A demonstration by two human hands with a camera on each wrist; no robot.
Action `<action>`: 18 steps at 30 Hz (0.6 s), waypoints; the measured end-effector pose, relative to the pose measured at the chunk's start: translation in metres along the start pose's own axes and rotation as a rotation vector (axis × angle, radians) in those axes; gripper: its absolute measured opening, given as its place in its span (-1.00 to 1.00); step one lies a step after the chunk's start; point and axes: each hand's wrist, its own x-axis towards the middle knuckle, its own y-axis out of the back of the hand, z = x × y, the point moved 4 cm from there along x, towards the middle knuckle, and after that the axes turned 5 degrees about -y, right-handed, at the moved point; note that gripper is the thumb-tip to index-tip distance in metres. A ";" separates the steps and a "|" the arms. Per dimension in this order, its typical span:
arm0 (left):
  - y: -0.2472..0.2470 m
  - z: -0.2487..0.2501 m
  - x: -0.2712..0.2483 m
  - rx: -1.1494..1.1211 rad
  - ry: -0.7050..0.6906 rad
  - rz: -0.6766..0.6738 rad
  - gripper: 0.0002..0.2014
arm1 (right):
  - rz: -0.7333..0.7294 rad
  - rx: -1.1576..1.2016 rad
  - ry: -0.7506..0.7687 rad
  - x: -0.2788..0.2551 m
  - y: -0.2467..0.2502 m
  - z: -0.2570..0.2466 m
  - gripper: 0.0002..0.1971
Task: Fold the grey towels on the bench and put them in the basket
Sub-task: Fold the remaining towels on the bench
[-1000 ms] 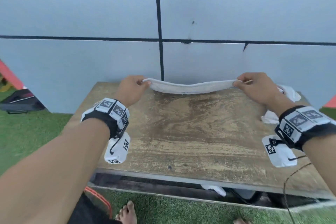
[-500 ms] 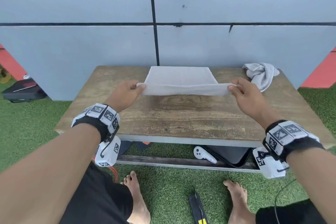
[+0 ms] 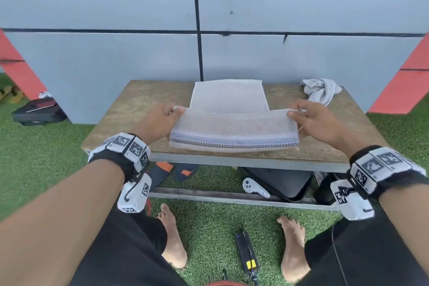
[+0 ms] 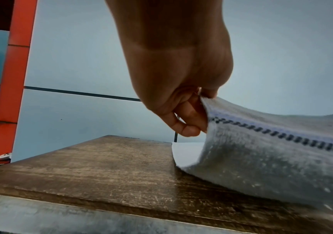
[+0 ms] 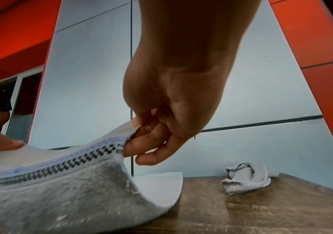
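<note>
Both hands, left hand and right hand, pinch corners of a pale grey towel with checkered trim over the worn wooden surface; crumpled grey towel sits far right.

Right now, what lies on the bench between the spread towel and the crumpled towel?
Only bare wood of the bench separates the spread towel from the crumpled towel; right wrist view.

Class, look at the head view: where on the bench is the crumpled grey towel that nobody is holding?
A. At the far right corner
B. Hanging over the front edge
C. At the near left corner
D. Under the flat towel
A: the crumpled towel lies bunched at the far right corner of the bench, apart from the flat towel whose near corners the left hand and right hand pinch.
</note>
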 end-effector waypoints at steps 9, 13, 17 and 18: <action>-0.014 -0.028 0.013 -0.061 0.107 0.014 -0.52 | 0.012 0.032 -0.127 0.027 -0.009 0.007 -0.81; -0.018 -0.031 0.037 -0.061 0.067 0.074 -0.64 | 0.094 0.001 -0.133 0.057 -0.012 0.011 -0.81; -0.021 -0.035 0.079 -0.064 0.073 0.129 -0.66 | 0.172 -0.026 -0.149 0.103 -0.010 0.014 -0.83; -0.022 -0.037 0.092 -0.069 0.080 0.139 -0.67 | 0.184 -0.036 -0.155 0.117 -0.009 0.015 -0.85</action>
